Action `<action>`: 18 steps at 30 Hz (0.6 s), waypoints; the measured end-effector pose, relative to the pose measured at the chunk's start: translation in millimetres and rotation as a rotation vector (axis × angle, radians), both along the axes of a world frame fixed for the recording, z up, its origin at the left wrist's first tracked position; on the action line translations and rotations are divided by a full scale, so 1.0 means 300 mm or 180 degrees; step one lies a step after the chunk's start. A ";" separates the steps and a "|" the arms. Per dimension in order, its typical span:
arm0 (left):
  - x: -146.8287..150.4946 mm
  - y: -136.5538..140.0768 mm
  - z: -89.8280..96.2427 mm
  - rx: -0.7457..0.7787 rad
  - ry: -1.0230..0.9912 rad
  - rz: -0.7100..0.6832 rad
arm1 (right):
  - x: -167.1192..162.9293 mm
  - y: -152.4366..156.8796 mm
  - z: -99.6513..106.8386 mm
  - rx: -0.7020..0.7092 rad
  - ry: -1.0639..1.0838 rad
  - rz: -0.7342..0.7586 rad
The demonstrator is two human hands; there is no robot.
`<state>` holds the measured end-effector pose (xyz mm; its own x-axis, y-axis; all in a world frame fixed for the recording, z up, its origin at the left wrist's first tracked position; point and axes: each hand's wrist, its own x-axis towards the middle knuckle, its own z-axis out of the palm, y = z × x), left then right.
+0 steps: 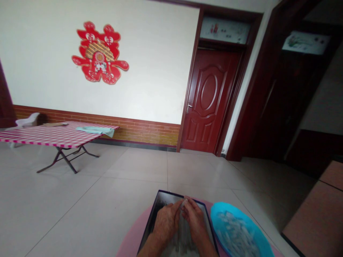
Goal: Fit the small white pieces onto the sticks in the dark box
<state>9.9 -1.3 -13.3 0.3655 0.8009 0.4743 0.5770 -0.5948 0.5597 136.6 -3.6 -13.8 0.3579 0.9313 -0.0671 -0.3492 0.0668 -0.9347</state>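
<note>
My left hand and my right hand meet above a shallow, dark-rimmed box. Fingertips of both hands pinch together on a small translucent piece, whose exact kind is too blurred to tell. Inside the box, below the hands, lie pale, long, thin pieces, and dark small items show along its left side. To the right of my right hand is a bright blue basin holding many whitish, translucent, narrow pieces. My forearms hide part of the box.
Box and basin rest on a round pink surface. A folding table with a pink checked cover and a pale green cloth stands at the far left. A brown cabinet is at the right, a red door behind.
</note>
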 end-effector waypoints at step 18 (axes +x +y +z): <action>0.017 0.019 0.007 -0.0403 -0.0700 0.0078 | 0.000 -0.010 0.023 0.0076 0.0130 0.0476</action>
